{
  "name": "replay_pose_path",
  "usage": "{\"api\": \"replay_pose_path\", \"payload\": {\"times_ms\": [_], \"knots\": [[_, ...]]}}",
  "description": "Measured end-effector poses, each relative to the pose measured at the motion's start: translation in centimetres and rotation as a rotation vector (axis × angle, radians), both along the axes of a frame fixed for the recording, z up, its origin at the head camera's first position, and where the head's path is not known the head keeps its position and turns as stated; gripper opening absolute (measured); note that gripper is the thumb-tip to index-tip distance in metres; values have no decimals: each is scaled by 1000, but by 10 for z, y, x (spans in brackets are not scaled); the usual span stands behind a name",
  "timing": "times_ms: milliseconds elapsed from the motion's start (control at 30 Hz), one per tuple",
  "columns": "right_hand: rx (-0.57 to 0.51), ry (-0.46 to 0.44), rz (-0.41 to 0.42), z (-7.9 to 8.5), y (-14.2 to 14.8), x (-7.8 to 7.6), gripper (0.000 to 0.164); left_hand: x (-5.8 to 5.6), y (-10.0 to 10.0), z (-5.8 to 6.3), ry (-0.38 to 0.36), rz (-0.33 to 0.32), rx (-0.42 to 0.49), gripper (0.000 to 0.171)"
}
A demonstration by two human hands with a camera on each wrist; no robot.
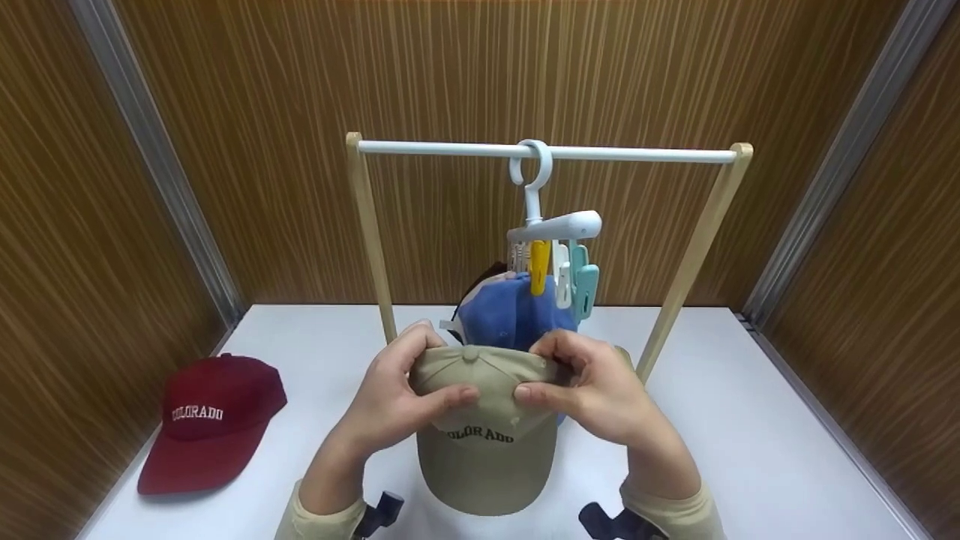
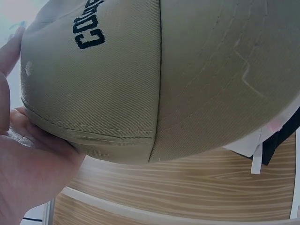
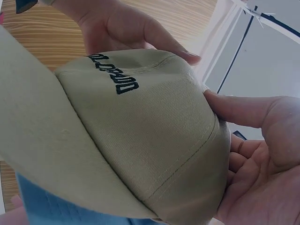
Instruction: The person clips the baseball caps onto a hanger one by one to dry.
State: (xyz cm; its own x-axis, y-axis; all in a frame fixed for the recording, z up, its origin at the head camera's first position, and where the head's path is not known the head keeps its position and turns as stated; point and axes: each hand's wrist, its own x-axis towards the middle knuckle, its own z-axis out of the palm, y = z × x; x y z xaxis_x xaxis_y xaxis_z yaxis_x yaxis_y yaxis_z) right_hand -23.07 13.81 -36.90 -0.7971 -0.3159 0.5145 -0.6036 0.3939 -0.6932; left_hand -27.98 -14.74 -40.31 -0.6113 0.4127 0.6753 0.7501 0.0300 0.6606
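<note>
Both hands hold a khaki baseball cap [image 1: 487,469] marked COLORADO, its brim toward me and hanging down. My left hand [image 1: 397,397] grips the crown's left side, thumb across the front. On the opposite side my right hand [image 1: 600,390] grips the crown the same way, thumb on the front panel. The right wrist view shows the cap's side panel [image 3: 154,126] between both hands, and the left wrist view shows its brim [image 2: 225,75] close up. Right behind it, a blue cap [image 1: 495,311] hangs below the clip hanger [image 1: 559,225], partly hidden by the khaki one.
A dark red COLORADO cap [image 1: 217,427] lies on the white table [image 1: 757,420] at left. The hanger hooks over the white rod [image 1: 637,154] of a wooden-legged rack, with yellow [image 1: 539,266], white and teal clips [image 1: 584,281]. Wood-patterned walls [image 1: 300,187] enclose the table.
</note>
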Motion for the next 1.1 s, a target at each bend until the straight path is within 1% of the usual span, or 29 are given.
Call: {"api": "replay_pose_path", "payload": {"times_ms": [133,367,600,833,1100], "knots": [[-6,-30,16,2,5,0,25,0,6,1,2,-17,10,37],[1,-17,20,4,13,-1,23,-3,14,3,13,-35,37,35],[3,-20,11,4,18,-1,23,-1,21,5,-6,-34,57,29],[-2,-27,1,5,26,-1,22,-3,31,6,30,-50,71,22],[-2,-27,4,7,31,-3,23,-1,36,8,31,-22,66,17]]}}
